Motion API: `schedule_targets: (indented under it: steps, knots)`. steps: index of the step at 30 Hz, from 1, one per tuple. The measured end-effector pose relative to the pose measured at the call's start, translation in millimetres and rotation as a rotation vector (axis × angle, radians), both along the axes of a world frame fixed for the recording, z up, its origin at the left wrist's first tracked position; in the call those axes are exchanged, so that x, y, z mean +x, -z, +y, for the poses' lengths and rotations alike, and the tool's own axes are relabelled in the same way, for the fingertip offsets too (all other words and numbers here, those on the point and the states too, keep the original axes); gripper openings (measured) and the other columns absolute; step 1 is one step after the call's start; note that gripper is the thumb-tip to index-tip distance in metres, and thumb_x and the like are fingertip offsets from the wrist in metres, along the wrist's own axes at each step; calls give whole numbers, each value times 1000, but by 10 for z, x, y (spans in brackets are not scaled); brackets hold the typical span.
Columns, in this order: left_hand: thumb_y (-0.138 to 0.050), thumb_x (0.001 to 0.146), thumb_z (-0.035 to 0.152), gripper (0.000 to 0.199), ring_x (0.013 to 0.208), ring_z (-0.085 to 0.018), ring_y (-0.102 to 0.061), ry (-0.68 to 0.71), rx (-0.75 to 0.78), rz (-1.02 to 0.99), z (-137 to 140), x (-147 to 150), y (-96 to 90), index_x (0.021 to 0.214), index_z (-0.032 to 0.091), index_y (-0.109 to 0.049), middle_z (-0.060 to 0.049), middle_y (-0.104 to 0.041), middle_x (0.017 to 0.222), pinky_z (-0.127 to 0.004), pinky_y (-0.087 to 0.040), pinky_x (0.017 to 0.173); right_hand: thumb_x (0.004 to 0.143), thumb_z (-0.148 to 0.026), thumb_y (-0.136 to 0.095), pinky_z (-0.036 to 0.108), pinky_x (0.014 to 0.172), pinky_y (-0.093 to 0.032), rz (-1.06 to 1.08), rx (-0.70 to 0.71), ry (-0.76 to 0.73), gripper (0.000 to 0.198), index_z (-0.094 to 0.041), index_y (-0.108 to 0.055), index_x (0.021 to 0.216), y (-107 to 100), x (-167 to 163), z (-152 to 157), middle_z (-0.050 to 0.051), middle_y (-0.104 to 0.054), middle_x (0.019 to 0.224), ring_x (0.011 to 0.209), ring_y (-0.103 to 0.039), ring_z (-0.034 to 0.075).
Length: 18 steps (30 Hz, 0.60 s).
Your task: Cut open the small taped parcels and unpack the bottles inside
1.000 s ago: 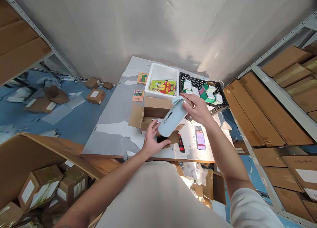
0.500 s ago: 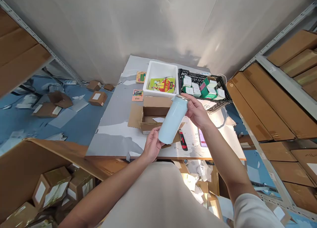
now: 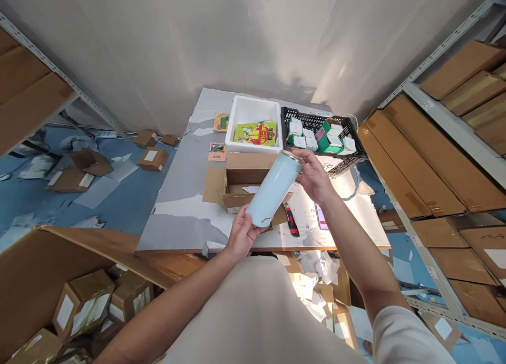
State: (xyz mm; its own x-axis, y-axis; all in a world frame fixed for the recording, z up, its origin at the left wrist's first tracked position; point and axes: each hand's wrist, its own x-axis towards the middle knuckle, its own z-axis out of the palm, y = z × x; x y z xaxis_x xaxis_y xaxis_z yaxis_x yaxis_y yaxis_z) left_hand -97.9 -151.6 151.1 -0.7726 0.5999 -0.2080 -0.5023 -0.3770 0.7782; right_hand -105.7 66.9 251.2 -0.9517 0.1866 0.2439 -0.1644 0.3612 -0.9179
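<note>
Both hands hold a light blue thermos flask [image 3: 273, 189], tilted with its metal-rimmed top up to the right. My left hand [image 3: 240, 234] grips the lower end, fingers closed around the base. At the top rim, my right hand [image 3: 314, 176] pinches the flask from the right side. Behind and below it sits an open cardboard box [image 3: 237, 199] with its flaps spread and a piece of white paper [image 3: 250, 189] inside. A red and black box cutter [image 3: 291, 220] lies on the table to the right of the flask, partly covered.
A white foam box [image 3: 230, 133] holding colourful packets [image 3: 256, 134] stands at the back, beside a black plastic crate [image 3: 356, 142] of small green-and-white boxes. Two small cards lie left of it. A phone [image 3: 321, 217] rests near my right forearm. Shelves of cartons [image 3: 427, 158] stand at right.
The flask has turned in my hands, so a small dark mark now shows near its base. It also leans over slightly more. Both hands still hold it.
</note>
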Motion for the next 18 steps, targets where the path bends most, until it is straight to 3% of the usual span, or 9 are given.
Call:
schedule_targets:
  steps: [3,5,9,13,18]
  knots:
    - [-59,77,63,59,105,-26,-63,1,48,-100,3,19,-13,118,21,-51,-10,-60,122,-47,-51,92,70,-60,-68,29,65,-51,26,-406,16,47,-29,-54,104,-21,0,-54,1,-59,97,75,-56,14]
    - [-59,78,62,59,109,-27,-60,-29,42,-109,12,30,0,118,19,-55,-12,-61,123,-46,-50,93,67,-53,-75,26,59,-49,24,-503,49,44,-28,-56,98,-17,-6,-88,-1,-56,90,69,-53,12]
    - [-62,77,59,65,118,-27,-55,-35,39,-56,12,44,39,128,22,-50,-13,-54,133,-45,-49,96,67,-51,-76,24,57,-48,21,-513,95,43,-28,-56,96,24,-10,-105,-2,-55,87,67,-51,11]
    - [-80,64,40,90,117,-24,-55,-81,-26,63,17,53,65,139,32,-32,-11,-46,140,-43,-49,96,68,-51,-74,24,59,-48,9,-476,158,41,-28,-55,96,70,5,-84,-3,-55,89,69,-52,11]
    - [-69,73,54,69,109,-24,-61,-61,-11,42,16,55,98,131,29,-41,-10,-54,131,-43,-52,92,64,-65,-69,31,70,-51,19,-487,40,53,-30,-55,101,27,62,-56,0,-57,106,88,-56,17]
